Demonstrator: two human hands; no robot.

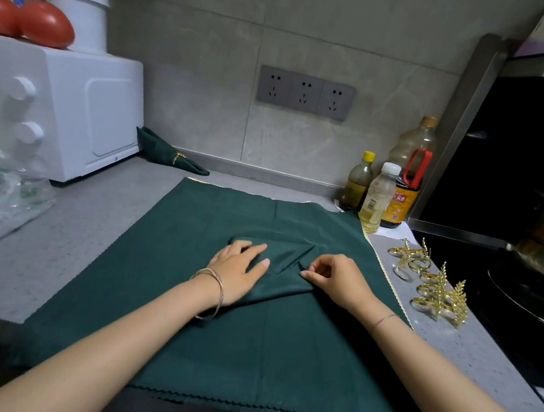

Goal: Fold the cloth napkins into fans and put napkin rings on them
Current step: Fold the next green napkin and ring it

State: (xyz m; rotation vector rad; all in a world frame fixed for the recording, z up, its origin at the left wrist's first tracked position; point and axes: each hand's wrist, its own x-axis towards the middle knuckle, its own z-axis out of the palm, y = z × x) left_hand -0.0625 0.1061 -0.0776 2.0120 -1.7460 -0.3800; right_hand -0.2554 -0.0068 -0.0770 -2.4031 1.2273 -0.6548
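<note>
A dark green folded napkin (286,263) lies on top of a flat stack of green napkins (187,314) spread over the counter. My left hand (238,265) presses flat on the folded napkin's left part, fingers straight. My right hand (333,276) pinches a fold of that napkin at its right edge. Several gold leaf-shaped napkin rings (436,284) lie on the counter to the right of the stack. A finished green napkin with a gold ring (169,156) lies at the back by the wall.
A white oven (83,111) stands at the back left with a clear plastic bag (2,193) before it. Three bottles (384,196) stand at the back right. A black stove (504,294) with metal pots lies to the right.
</note>
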